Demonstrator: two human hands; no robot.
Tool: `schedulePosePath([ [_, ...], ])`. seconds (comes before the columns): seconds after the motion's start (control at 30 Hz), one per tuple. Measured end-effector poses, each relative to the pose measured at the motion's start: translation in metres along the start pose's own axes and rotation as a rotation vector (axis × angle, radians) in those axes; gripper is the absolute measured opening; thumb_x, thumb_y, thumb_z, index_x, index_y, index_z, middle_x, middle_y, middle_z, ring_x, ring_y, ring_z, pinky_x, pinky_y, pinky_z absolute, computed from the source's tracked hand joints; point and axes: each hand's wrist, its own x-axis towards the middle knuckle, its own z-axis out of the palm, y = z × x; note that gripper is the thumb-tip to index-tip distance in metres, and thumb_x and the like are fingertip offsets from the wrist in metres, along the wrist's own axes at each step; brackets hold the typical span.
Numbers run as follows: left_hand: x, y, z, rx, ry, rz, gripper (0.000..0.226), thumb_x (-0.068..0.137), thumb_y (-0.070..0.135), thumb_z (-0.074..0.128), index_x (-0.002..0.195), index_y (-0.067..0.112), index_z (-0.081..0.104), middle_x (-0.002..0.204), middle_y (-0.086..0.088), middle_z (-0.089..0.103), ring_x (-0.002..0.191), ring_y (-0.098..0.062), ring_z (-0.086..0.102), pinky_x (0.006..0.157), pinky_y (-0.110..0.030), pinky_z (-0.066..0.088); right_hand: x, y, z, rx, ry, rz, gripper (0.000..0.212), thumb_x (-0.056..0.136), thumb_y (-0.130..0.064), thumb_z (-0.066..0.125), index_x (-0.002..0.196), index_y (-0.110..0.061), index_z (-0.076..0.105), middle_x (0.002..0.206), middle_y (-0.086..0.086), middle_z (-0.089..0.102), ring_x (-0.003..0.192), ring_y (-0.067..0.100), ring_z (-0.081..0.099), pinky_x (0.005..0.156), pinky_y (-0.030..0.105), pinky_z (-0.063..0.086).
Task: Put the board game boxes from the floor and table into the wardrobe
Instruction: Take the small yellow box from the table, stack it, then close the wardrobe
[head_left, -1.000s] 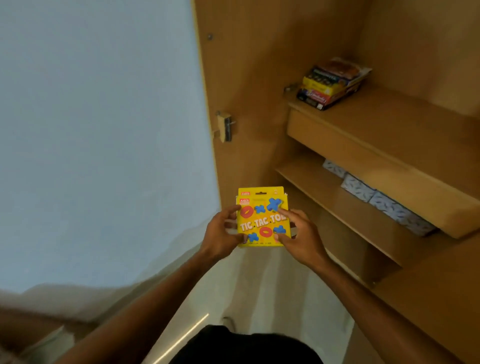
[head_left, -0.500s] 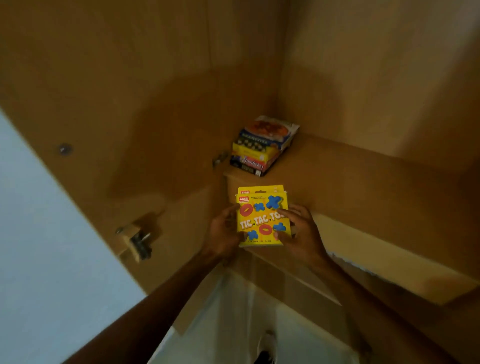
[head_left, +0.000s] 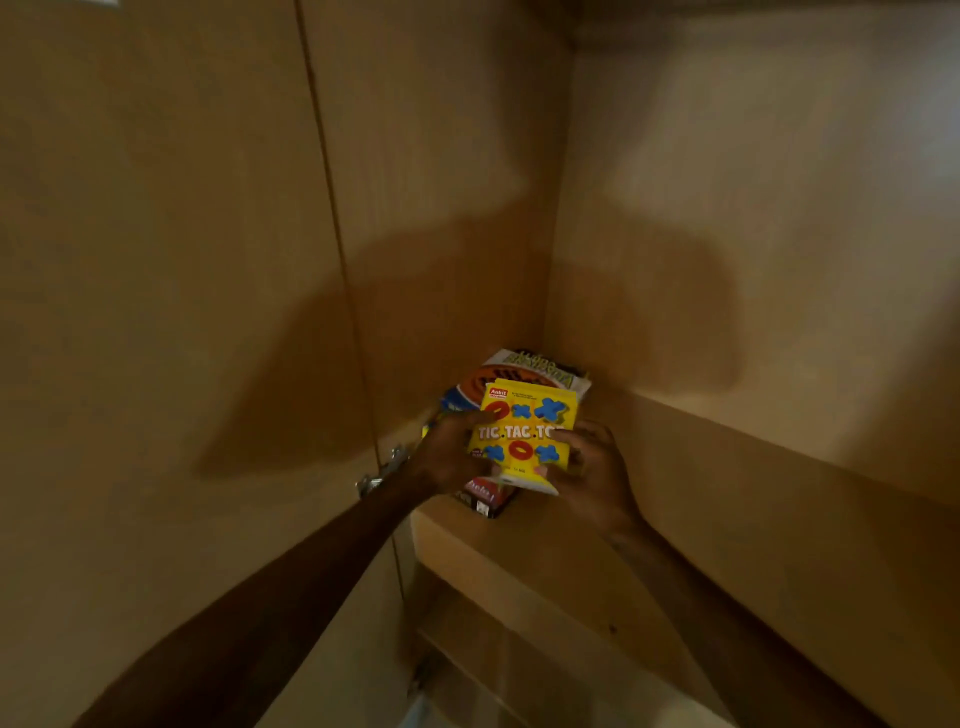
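Observation:
A yellow Tic Tac Toe box (head_left: 524, 431) with red rings and blue crosses is held between both hands, over a stack of board game boxes (head_left: 519, 371) in the left back corner of a wardrobe shelf (head_left: 675, 519). My left hand (head_left: 449, 457) grips its left edge, my right hand (head_left: 592, 470) its right and lower edge. Whether the yellow box rests on the stack or hovers just above it cannot be told. Most of the stack is hidden behind the box and hands.
The wooden wardrobe door (head_left: 156, 312) stands open at the left, with a metal hinge (head_left: 382, 473) by the shelf's front corner. The wardrobe's back wall (head_left: 753, 234) rises behind the shelf. A lower shelf (head_left: 493, 649) shows beneath.
Both hands have carried the yellow box up and forward, from in front of the shelf edge to over the stack in the corner. The view has tilted up into the wardrobe.

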Motion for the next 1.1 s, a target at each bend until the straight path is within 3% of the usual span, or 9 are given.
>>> schedulePosePath([
  [0.17,0.064,0.000,-0.013,0.085,0.029,-0.041,0.056,0.079,0.002,0.076,0.131,0.007,0.057,0.127,-0.003,0.053,0.111,-0.027,0.060,0.058,-0.011,0.050,0.046,0.017,0.005,0.016,-0.074,-0.003,0.042,0.069,-0.008,0.081,0.110,-0.010,0.070,0.135,0.016,0.045,0.125,0.029,0.050,0.101,0.046,0.046],
  [0.27,0.083,-0.005,-0.016,0.261,0.129,-0.025,0.039,0.084,0.009,0.072,0.122,0.013,0.065,0.129,-0.004,0.057,0.114,-0.022,0.058,0.075,-0.024,0.049,0.060,0.027,0.011,0.014,-0.124,-0.027,0.039,0.071,-0.002,0.075,0.109,-0.011,0.071,0.131,0.015,0.046,0.125,0.029,0.050,0.096,0.047,0.050],
  [0.37,0.085,-0.017,-0.017,0.549,0.276,0.104,0.026,0.088,0.010,0.064,0.112,0.016,0.071,0.123,-0.006,0.060,0.116,-0.024,0.054,0.093,-0.034,0.047,0.073,0.028,0.019,-0.030,-0.147,-0.100,0.030,0.079,-0.010,0.071,0.109,-0.013,0.071,0.122,0.010,0.047,0.110,0.025,0.057,0.088,0.039,0.053],
  [0.57,0.070,-0.041,-0.017,0.773,0.202,0.096,0.058,0.083,0.013,0.062,0.139,0.017,0.049,0.148,-0.008,0.044,0.137,-0.030,0.037,0.111,-0.040,0.038,0.096,0.012,0.038,-0.094,-0.174,-0.141,0.033,0.084,-0.004,0.064,0.117,-0.009,0.067,0.132,0.015,0.047,0.127,0.028,0.046,0.096,0.044,0.049],
  [0.7,0.066,-0.045,-0.017,0.763,0.202,0.069,0.065,0.084,0.017,0.063,0.145,0.021,0.041,0.153,-0.006,0.037,0.140,-0.029,0.032,0.114,-0.039,0.034,0.097,0.007,0.041,-0.104,-0.161,-0.136,0.035,0.084,0.000,0.063,0.119,-0.005,0.065,0.133,0.018,0.047,0.125,0.029,0.048,0.097,0.044,0.049],
  [0.83,0.064,-0.040,-0.014,0.730,0.179,0.027,0.068,0.085,0.015,0.063,0.147,0.022,0.036,0.156,-0.006,0.031,0.142,-0.029,0.027,0.114,-0.043,0.034,0.099,0.016,0.043,-0.126,-0.226,-0.151,0.039,0.086,-0.005,0.058,0.125,-0.009,0.062,0.129,0.017,0.056,0.134,0.019,0.032,0.101,0.048,0.045],
  [0.93,0.060,-0.036,-0.013,0.677,0.168,0.008,0.068,0.087,0.013,0.059,0.149,0.022,0.032,0.158,-0.006,0.027,0.144,-0.028,0.023,0.115,-0.046,0.033,0.097,0.014,0.042,-0.148,-0.276,-0.138,0.043,0.090,-0.008,0.055,0.133,-0.010,0.055,0.140,0.018,0.047,0.141,0.027,0.026,0.109,0.047,0.038],
  [1.03,0.051,-0.038,-0.010,0.527,0.234,0.003,0.062,0.086,0.012,0.057,0.145,0.020,0.038,0.151,-0.007,0.039,0.138,-0.028,0.035,0.109,-0.045,0.042,0.087,0.006,0.036,-0.105,-0.246,-0.178,0.046,0.088,-0.006,0.060,0.134,-0.007,0.054,0.141,0.015,0.043,0.137,0.027,0.034,0.110,0.034,0.033],
  [1.1,0.037,-0.036,-0.002,0.380,0.338,-0.002,0.052,0.086,0.015,0.059,0.136,0.020,0.048,0.137,-0.001,0.053,0.126,-0.021,0.049,0.099,-0.040,0.050,0.074,0.003,0.030,0.011,-0.156,-0.202,0.039,0.087,-0.005,0.062,0.125,-0.005,0.060,0.129,0.012,0.053,0.124,0.023,0.048,0.103,0.033,0.042],
])
